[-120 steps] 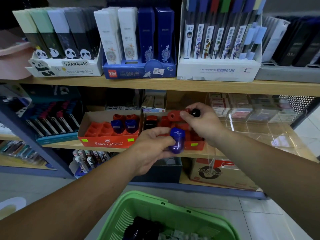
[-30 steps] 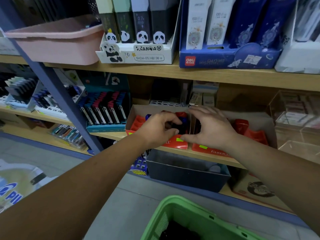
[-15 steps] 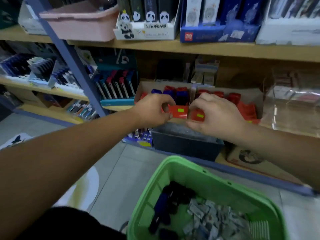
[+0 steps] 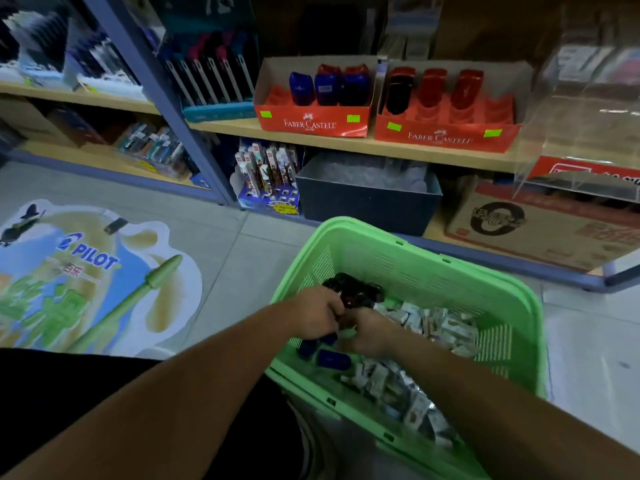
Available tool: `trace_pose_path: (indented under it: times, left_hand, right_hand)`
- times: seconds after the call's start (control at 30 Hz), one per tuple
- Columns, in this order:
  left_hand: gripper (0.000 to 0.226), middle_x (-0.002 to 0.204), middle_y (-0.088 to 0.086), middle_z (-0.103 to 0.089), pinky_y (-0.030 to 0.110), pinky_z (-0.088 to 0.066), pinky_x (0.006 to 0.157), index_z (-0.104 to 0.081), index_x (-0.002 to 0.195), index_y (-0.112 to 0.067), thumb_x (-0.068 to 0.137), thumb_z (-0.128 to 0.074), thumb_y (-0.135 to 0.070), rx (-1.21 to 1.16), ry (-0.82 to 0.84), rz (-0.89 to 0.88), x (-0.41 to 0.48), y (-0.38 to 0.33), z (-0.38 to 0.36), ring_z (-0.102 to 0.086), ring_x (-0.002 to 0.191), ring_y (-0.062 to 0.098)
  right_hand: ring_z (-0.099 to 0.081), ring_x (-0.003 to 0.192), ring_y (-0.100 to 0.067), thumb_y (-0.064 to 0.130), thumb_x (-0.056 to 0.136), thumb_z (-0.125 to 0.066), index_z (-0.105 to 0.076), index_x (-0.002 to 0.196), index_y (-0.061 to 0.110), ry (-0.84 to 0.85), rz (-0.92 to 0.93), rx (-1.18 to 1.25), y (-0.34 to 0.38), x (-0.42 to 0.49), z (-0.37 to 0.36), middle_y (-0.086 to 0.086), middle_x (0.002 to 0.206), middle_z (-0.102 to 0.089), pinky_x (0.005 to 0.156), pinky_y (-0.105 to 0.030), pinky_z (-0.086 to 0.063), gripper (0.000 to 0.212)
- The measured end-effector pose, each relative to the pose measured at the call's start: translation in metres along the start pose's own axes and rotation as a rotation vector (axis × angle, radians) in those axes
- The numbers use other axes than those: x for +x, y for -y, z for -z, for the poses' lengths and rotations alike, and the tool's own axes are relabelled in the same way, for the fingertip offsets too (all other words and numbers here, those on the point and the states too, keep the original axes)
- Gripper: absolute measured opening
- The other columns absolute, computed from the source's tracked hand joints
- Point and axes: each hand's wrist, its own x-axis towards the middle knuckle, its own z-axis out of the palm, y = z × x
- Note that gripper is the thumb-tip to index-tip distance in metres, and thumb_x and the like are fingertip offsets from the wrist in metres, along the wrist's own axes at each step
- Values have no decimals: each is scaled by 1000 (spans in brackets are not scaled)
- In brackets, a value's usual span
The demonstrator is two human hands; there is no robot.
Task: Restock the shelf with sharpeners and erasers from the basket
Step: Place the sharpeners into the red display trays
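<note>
Both hands are down in the green basket (image 4: 419, 258) on the floor. My left hand (image 4: 317, 315) curls its fingers round a dark sharpener (image 4: 358, 294) in the pile at the basket's far left. Close beside it, my right hand (image 4: 369, 332) reaches with bent fingers among the blue sharpeners (image 4: 334, 358); what it holds is hidden. Wrapped erasers (image 4: 434, 323) fill the basket's right side. On the shelf above stand two red Faber-Castell boxes: the left box (image 4: 311, 125) holds blue sharpeners (image 4: 325, 87), the right box (image 4: 445, 137) red ones (image 4: 433, 87).
A clear acrylic case (image 4: 585, 133) stands right of the red boxes. Below the shelf sit a dark bin (image 4: 367, 202), a cardboard carton (image 4: 540, 226) and a small pen display (image 4: 268, 174). A blue shelf post (image 4: 166, 109) rises at left, by a Pilot floor sticker (image 4: 86, 271).
Both hands have left the front of the red boxes on the shelf and dropped into the green basket. My view has tilted down toward the floor.
</note>
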Motion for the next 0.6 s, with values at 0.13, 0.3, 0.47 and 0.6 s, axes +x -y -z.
trace_pose_path:
  times: [0.13,0.3,0.47,0.6]
  left_hand:
    - [38,123,14,-70,26,-53,93,-72,123,-7,89,-62,8,-20,83,91,2,29,-30,-67,113,28]
    - [48,134,9,-61,37,-54,102,-64,134,-16,90,-63,4,-52,82,160,10,42,-40,-63,118,27]
    - [55,137,11,-61,36,-54,103,-59,139,-17,91,-60,9,-228,22,195,22,47,-48,-61,121,25]
    - [53,132,9,-60,35,-54,102,-57,141,-13,94,-55,11,-360,-68,172,29,37,-45,-59,122,26]
  right_hand:
    - [-64,119,-25,27,93,-73,-64,136,16,115,-46,64,-21,29,-57,-8,130,-68,98,-31,-51,46]
    - [-62,110,-18,37,90,-79,-60,136,21,154,-96,95,-36,43,-72,1,122,-65,89,-26,-47,52]
    - [-64,105,-23,26,87,-80,-63,115,20,172,-96,69,-39,53,-69,-3,114,-64,84,-32,-52,33]
    - [-61,99,-23,17,91,-76,-60,115,21,86,-80,136,-40,46,-65,-2,107,-64,84,-25,-50,29]
